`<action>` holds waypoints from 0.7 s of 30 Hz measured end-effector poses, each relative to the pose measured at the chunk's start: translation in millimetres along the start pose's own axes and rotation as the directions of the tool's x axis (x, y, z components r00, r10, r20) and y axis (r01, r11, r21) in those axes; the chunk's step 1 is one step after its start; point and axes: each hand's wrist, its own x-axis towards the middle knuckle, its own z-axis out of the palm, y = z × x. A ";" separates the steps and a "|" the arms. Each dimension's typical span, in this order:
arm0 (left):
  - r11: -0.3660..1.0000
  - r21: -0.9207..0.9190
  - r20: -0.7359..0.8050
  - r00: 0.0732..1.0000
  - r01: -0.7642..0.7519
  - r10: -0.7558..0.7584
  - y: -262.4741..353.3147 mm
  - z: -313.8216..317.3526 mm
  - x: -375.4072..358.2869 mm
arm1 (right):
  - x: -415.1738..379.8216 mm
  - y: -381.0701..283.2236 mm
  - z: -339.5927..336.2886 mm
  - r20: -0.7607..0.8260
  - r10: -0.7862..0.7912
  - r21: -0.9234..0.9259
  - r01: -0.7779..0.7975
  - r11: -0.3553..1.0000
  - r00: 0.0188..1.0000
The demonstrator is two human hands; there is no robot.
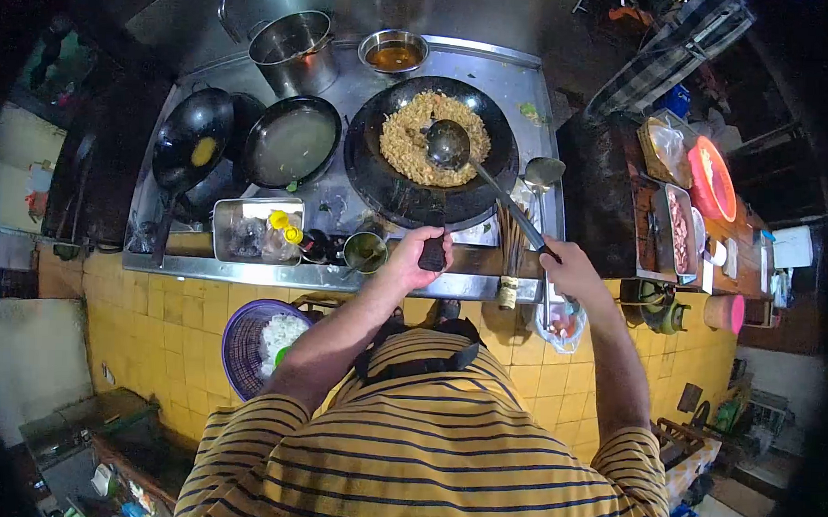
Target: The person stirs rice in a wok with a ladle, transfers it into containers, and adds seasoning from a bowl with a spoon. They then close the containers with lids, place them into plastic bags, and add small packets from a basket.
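A large black wok (367,169) sits on the steel stove with fried rice (405,143) spread over its bottom. My left hand (420,259) is wrapped round the wok's dark handle at the near side. In my right hand (569,268) is the handle of a long metal ladle (448,144), whose bowl rests on the rice near the wok's middle. Close to my right hand lie a bamboo wok brush (508,290) and a second metal scoop (543,172). Left of my left hand stands a metal cup (366,252).
Left on the stove are a wok of cloudy water (294,142), another wok (193,143) and a tall pot (293,55). A bowl of brown liquid (393,52) stands behind. Bottles with yellow caps (286,225) lean near a steel tray (236,209). A purple basket (244,343) holds white rice.
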 end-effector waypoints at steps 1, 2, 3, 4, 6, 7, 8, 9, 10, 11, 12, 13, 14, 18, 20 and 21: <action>1.000 0.000 0.005 1.000 -0.005 0.005 2.3 0.3 2.2 | 2.6 -0.4 -0.1 -0.070 -0.176 -0.217 0.157 0.963 0.982; 1.000 0.022 0.024 1.000 0.001 -0.002 3.6 -1.4 2.9 | 0.5 -0.1 -1.0 -0.065 -0.180 -0.220 0.162 0.962 0.982; 0.999 0.045 0.038 0.999 0.011 -0.013 3.2 -5.2 2.5 | -8.8 -12.8 -2.3 -0.034 -0.039 -0.013 0.038 0.999 0.999; 0.999 0.042 0.034 0.999 0.010 -0.012 2.2 -4.7 1.0 | -14.9 -21.7 -4.7 0.023 0.095 0.189 -0.098 0.977 0.995; 1.000 0.019 0.039 0.999 0.000 -0.001 0.7 -1.8 1.0 | -13.4 -20.7 -9.1 0.072 0.076 0.187 -0.088 0.978 0.995; 1.000 0.021 0.038 0.999 0.002 -0.003 0.3 -1.2 0.1 | -8.7 -18.7 -7.6 0.065 0.101 0.088 -0.106 0.990 0.993; 1.000 0.029 0.011 1.000 0.005 -0.006 -0.5 -0.7 -1.1 | -6.7 -17.6 -7.1 0.055 0.127 -0.013 -0.126 0.992 0.990; 0.999 0.036 -0.010 1.000 0.001 -0.001 1.5 1.8 0.2 | -4.3 -19.6 -8.9 0.052 0.121 -0.017 -0.120 0.993 0.991; 0.999 0.033 -0.009 1.000 -0.002 0.002 1.6 2.9 0.8 | -4.4 -21.4 -9.0 0.029 0.160 0.053 -0.161 0.985 0.987; 1.000 0.024 -0.030 1.000 0.005 -0.005 0.7 2.4 -0.3 | -5.5 -21.7 -7.8 0.011 0.204 0.126 -0.204 0.971 0.979; 1.000 0.017 -0.049 0.999 0.012 -0.011 0.6 3.2 -1.8 | -0.8 -8.4 -6.9 0.013 0.204 0.127 -0.204 0.971 0.979; 1.000 -0.001 -0.035 0.999 0.012 -0.012 -0.3 6.4 -4.2 | 7.5 15.6 -5.9 -0.001 0.120 -0.012 -0.120 0.993 0.993; 1.000 0.001 -0.035 0.999 0.012 -0.012 -0.9 5.7 -4.2 | 11.6 29.1 -5.6 -0.004 0.034 -0.151 -0.035 0.988 0.999; 1.000 0.022 -0.025 1.000 0.005 -0.004 0.7 4.8 -1.6 | 3.4 -11.0 -7.8 -0.048 0.019 -0.188 -0.028 0.982 0.999; 1.000 0.024 -0.041 0.999 0.010 -0.009 -0.7 4.3 -2.8 | 7.6 0.1 -1.0 -0.008 0.035 -0.104 -0.036 0.994 0.999; 1.000 0.004 -0.021 1.000 0.007 -0.007 -1.4 5.1 -2.3 | 1.5 -18.3 -5.9 0.047 0.157 -0.075 -0.153 0.985 0.986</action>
